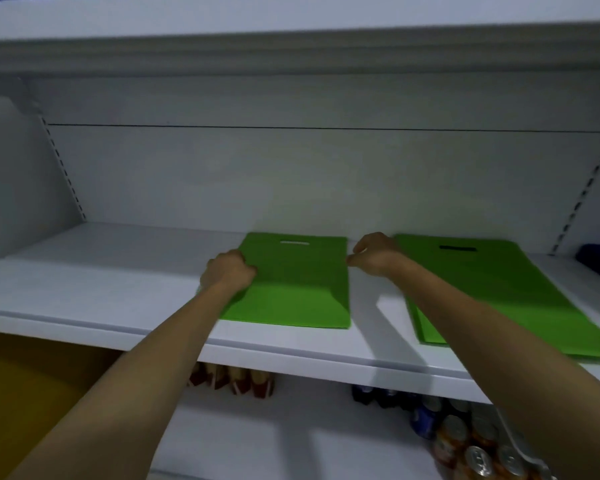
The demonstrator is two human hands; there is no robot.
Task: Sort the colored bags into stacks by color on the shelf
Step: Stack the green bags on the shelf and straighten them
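Here, the left hand [227,270] lies with curled fingers on the left edge of a green bag [291,289] and grips it. The bag lies flat on the white shelf [101,271] between both hands. Its long axis runs away from the person, with the handle slot at the far end, toward the back wall. It is a thin, matt, cloth-like rectangle. The right hand [374,254] pinches its right edge. Just right of this hand lies a stack of green bags [499,289], pointing the same way.
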